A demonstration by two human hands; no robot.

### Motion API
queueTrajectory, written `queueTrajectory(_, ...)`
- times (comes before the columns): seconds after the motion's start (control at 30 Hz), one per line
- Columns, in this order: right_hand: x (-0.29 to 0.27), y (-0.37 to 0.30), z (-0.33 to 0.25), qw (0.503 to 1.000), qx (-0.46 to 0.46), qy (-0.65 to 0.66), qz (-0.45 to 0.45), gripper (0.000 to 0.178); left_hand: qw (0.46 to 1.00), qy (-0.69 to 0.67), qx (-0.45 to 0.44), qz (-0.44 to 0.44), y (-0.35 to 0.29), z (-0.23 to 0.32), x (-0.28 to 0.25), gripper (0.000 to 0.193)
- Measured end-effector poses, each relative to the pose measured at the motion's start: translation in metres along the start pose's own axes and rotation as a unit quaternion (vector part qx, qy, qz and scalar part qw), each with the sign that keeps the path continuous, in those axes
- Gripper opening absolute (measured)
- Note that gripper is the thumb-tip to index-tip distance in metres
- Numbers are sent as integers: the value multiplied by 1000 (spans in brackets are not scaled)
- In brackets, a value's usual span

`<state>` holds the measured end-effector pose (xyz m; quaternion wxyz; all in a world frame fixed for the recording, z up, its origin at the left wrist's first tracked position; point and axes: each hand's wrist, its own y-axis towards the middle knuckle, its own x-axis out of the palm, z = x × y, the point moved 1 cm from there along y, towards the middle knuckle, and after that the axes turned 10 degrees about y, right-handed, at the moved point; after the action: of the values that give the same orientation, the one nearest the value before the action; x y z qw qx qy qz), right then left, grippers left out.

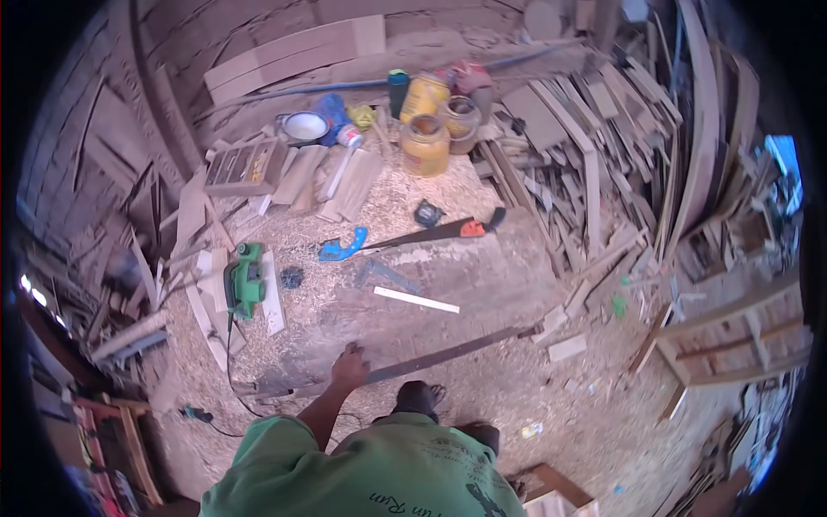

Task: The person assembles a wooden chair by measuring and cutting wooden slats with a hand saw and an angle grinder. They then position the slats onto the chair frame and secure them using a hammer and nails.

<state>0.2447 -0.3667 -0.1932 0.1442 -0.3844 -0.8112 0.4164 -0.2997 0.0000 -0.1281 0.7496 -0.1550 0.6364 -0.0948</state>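
Note:
My left hand [351, 368] rests at the near edge of the worn workbench [508, 267], fingers stretched forward and nothing visible in them. Right beside it a long dark bar [452, 354] runs along that edge. Beyond the hand lies a pale wooden strip [417, 300], with a dusty try square [392, 277] just behind it. Farther back are a blue-handled saw [345, 246], an orange-handled handsaw [444, 231] and a dark tape measure [427, 214]. To the left sits a green electric planer [245, 282] with its cord hanging down. My right hand cannot be seen.
Yellow jars [425, 146], a white bowl [305, 127] and a wooden box [245, 167] stand at the back among shavings. Offcuts [594, 129] are heaped at the right. A slatted wooden frame [732, 336] leans at the far right; my foot [418, 398] is by the near edge.

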Motion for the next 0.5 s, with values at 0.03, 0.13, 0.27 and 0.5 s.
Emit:
queueTrajectory(0.03,5,6,-14,1000,-5,-5,-2,34,1000,-10,0,9,0,9,1,60)
queueTrajectory(0.13,21,21,-40,999,-1,-25,-19,34,998,-40,-7,40,-15,11,4,60)
queueTrajectory(0.27,40,51,-71,999,-3,-30,-33,34,982,-175,-35,67,-30,6,5,52)
queueTrajectory(0.5,102,138,-151,992,-95,18,-80,36,953,-238,-129,134,-29,-60,15,37)
